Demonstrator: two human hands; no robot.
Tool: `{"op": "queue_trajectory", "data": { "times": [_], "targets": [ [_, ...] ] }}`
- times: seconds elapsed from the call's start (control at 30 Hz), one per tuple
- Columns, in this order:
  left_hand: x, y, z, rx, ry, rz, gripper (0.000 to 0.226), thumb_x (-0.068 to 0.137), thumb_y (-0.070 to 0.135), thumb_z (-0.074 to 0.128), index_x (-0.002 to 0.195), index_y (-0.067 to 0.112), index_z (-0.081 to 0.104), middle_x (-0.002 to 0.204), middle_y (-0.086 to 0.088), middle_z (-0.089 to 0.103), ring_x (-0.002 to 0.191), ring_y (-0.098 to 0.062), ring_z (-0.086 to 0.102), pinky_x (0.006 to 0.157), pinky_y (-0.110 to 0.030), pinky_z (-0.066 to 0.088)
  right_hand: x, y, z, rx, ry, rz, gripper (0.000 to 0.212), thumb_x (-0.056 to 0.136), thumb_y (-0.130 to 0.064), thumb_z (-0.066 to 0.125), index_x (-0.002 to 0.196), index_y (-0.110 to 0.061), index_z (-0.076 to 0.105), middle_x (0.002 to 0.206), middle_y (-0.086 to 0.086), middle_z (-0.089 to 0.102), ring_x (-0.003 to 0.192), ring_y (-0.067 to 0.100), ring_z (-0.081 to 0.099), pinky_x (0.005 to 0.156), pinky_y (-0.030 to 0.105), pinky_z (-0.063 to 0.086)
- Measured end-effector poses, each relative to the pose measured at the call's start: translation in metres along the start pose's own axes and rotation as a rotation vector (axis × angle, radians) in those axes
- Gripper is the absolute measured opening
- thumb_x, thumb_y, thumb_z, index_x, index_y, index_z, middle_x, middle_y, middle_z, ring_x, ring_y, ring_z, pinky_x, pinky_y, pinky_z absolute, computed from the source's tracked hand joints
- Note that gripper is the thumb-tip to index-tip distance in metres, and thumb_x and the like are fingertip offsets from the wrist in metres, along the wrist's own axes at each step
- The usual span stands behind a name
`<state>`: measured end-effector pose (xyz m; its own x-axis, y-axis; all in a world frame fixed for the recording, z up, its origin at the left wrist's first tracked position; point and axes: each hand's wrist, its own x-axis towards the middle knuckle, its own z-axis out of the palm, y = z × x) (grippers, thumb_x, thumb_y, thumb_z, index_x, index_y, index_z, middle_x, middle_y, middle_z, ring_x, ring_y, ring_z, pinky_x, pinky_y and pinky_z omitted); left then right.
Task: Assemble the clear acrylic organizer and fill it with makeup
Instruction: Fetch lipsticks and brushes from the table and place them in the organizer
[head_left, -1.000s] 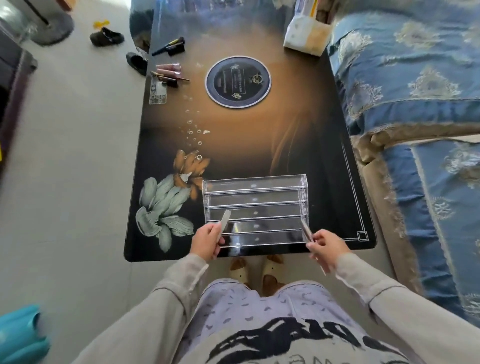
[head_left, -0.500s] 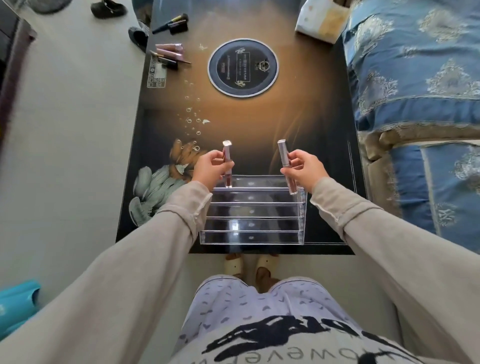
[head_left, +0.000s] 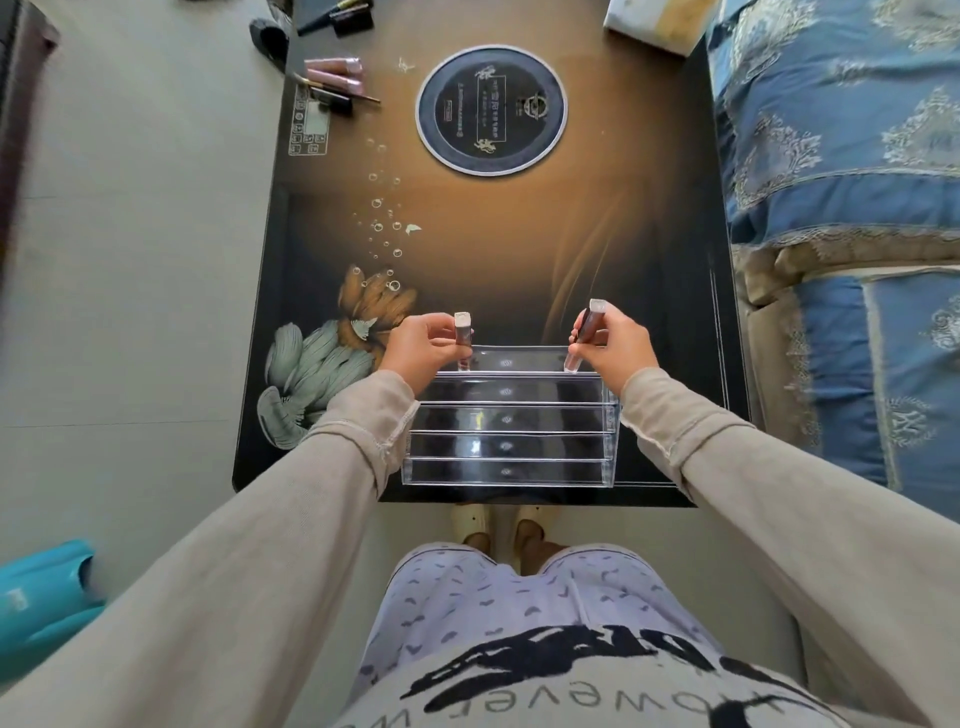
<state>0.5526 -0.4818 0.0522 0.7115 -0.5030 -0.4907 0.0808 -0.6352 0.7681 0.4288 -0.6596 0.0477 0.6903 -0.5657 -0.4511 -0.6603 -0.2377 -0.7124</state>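
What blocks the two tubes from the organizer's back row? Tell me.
Nothing visible. The left hand holds the left tube, the right hand the right tube, both lower ends at the open back row.

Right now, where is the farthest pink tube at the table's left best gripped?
I would pinch the pink tube mid-body from above, fingertips on its long sides: it lies flat, pointing left to right, and a second tube lies close on its near side.

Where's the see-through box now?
Head view: the clear acrylic organizer stands centred at the table's near edge, its back row between the left hand and right hand, each holding a lip gloss tube.
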Motion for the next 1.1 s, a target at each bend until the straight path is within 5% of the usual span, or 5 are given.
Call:
{"op": "queue_trajectory", "data": {
  "times": [0.13, 0.27, 1.1],
  "targets": [
    [-0.001, 0.0, -0.004, 0.051, -0.045, 0.014, 0.02, 0.078, -0.007, 0.065, 0.098, -0.005, 0.065, 0.09, -0.01, 0.064, 0.087, -0.022, 0.062, 0.086, -0.031, 0.051, 0.001, 0.0, 0.0, -0.053, -0.03, -0.039, 0.022, 0.083, 0.003, 0.062, 0.105, 0.0, 0.06, 0.104, 0.018, 0.067, 0.087, 0.017, 0.058, 0.084, 0.022, 0.041],
    [-0.003, -0.004, -0.005, 0.164, -0.044, 0.061, 0.018, 0.076, -0.006, 0.067, 0.093, 0.0, 0.069, 0.086, -0.006, 0.064, 0.086, -0.017, 0.06, 0.085, -0.027, 0.049, 0.0, 0.0, -0.001, -0.108, -0.086, -0.062, 0.019, 0.08, 0.001, 0.065, 0.098, 0.0, 0.065, 0.104, 0.019, 0.067, 0.093, 0.024, 0.062, 0.086, 0.022, 0.041],
    [-0.005, -0.007, -0.004, 0.271, -0.04, 0.106, 0.024, 0.081, 0.002, 0.065, 0.105, 0.004, 0.069, 0.106, -0.017, 0.07, 0.095, -0.022, 0.062, 0.09, -0.024, 0.044, -0.011, -0.004, 0.005, -0.195, -0.117, -0.047, 0.024, 0.084, -0.005, 0.064, 0.108, -0.001, 0.064, 0.116, 0.018, 0.064, 0.11, 0.03, 0.059, 0.1, 0.033, 0.043]
  ]
}}
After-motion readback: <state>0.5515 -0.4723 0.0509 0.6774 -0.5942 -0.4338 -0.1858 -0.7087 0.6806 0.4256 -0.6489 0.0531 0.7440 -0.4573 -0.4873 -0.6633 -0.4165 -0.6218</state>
